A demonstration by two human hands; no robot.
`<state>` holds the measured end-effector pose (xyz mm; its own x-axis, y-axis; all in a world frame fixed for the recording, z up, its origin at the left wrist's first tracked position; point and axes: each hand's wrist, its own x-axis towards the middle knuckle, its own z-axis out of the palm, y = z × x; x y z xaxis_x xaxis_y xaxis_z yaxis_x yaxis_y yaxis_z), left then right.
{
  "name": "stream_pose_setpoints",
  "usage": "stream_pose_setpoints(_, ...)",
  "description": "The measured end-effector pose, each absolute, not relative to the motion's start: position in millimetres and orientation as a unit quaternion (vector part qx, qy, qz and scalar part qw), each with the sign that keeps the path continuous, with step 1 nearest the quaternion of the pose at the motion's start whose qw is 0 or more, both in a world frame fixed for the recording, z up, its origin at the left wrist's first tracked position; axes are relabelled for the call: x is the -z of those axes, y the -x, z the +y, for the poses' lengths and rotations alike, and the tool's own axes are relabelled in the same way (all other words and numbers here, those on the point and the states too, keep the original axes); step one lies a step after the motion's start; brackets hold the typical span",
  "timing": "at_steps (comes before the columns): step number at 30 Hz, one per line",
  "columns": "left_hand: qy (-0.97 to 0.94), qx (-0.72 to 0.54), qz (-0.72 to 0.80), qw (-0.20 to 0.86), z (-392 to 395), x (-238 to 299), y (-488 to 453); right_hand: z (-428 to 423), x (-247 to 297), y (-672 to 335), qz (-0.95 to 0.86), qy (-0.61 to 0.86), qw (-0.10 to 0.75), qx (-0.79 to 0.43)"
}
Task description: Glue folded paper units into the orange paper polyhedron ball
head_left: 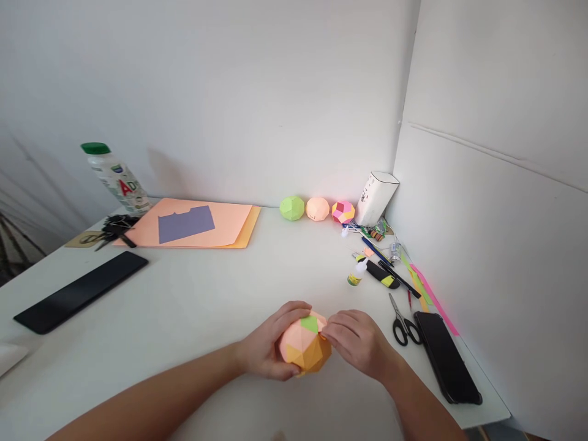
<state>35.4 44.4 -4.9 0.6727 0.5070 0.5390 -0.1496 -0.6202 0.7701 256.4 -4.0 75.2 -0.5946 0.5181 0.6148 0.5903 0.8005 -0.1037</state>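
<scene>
A faceted paper ball (pixel 305 349) in pink, orange and one green face is held over the near part of the table. My left hand (pixel 271 343) wraps round its left side, thumb below and fingers over the top. At the upper right edge of the ball, my right hand (pixel 353 340) pinches a pale pink paper flap (pixel 321 323); its fingertips hide part of that edge. Beyond the hands stands a small glue bottle (pixel 356 274) with a white nozzle. Scissors (pixel 404 324) with black handles lie to the right of my right hand.
Against the wall sit a green (pixel 292 208), a peach (pixel 317 209) and a multicoloured paper ball (pixel 343 212), beside a white box (pixel 376 199). A cutter (pixel 379 272), pens and a phone (pixel 448 358) line the right. Coloured sheets (pixel 229 223), a bottle (pixel 117 180) and a black slab (pixel 82 291) occupy the left.
</scene>
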Motion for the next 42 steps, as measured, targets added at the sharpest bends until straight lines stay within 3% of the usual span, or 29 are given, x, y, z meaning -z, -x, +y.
stream_pose_setpoints(14,-0.784,-0.378,0.090,0.484,45,0,-37,-5,-67,-251,-0.864,0.363,0.350,-0.014)
stream_pose_setpoints(27,-0.691,-0.296,0.110,0.651,35,-16,-38,-9,-75,-247,-0.822,0.405,0.372,-0.148)
stream_pose_setpoints(42,-0.700,-0.295,0.110,0.641,36,-13,-37,-11,-77,-249,-0.836,0.395,0.346,-0.158)
